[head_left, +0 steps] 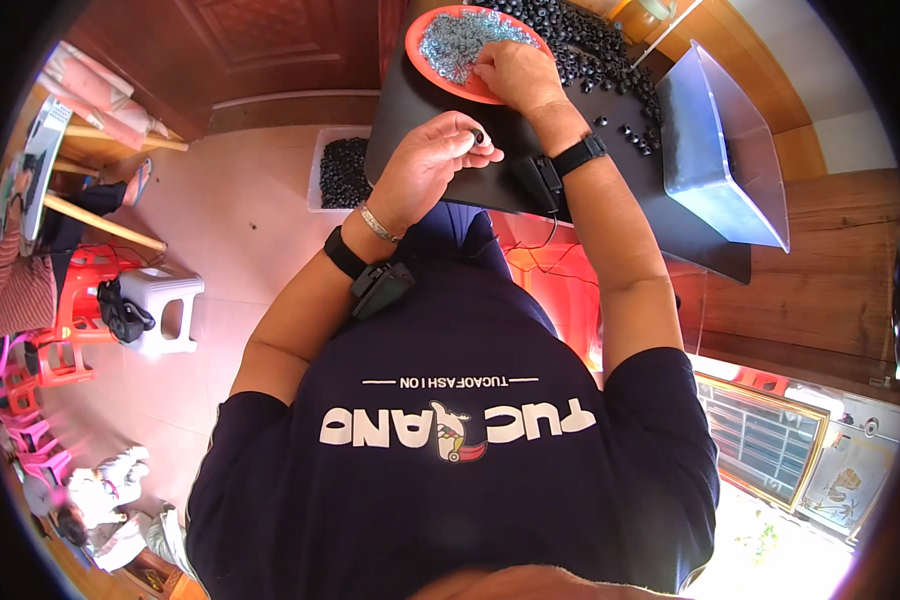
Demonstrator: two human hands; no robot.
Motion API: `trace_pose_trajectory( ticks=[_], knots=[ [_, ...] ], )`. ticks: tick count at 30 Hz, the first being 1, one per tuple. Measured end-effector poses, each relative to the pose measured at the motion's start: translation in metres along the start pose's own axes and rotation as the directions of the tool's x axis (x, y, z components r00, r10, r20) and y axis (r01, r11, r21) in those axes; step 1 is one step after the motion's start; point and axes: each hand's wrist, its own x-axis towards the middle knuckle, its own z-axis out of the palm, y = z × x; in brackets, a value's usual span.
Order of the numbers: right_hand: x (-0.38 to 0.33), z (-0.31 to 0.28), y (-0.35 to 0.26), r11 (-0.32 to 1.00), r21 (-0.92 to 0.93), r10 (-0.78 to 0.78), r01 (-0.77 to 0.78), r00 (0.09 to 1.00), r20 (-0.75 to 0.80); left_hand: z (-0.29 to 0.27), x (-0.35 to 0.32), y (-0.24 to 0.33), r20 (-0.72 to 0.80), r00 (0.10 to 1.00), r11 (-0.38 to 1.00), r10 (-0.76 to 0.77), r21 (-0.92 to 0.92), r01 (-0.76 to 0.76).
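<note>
My left hand (432, 168) is closed in a pinch over the near edge of the dark table (400, 120), holding a small black cap-like part (477, 137) between thumb and fingers. Its hollow end shows. My right hand (520, 78) reaches into a red-orange oval plate (416, 62), its fingertips bent together at a heap of small silvery metal pieces (460, 42). Whatever lies between those fingertips is too small to make out. Many black parts (580, 45) like the held one are spread over the table beyond and right of the plate.
A clear plastic bin (725, 150) stands tilted at the table's right. On the floor left of the table sits a tub of black parts (342, 175). A white stool (165, 305), red stools (70, 350) and another person's sleeve (20, 295) are at the left.
</note>
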Motion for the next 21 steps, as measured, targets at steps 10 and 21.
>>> trace_pose_trajectory(
  ticks=[10,21],
  knots=[
    [-0.058,-0.054,-0.013,0.863,0.502,-0.004,0.053,0.995,-0.098,-0.002,0.0,0.0,-0.01,1.0,0.996,0.021,-0.09,-0.022],
    [-0.116,-0.079,-0.05,0.729,0.684,-0.058,0.033,0.998,0.013,0.004,0.001,-0.004,-0.068,0.997,0.998,0.028,0.049,-0.025]
  ],
)
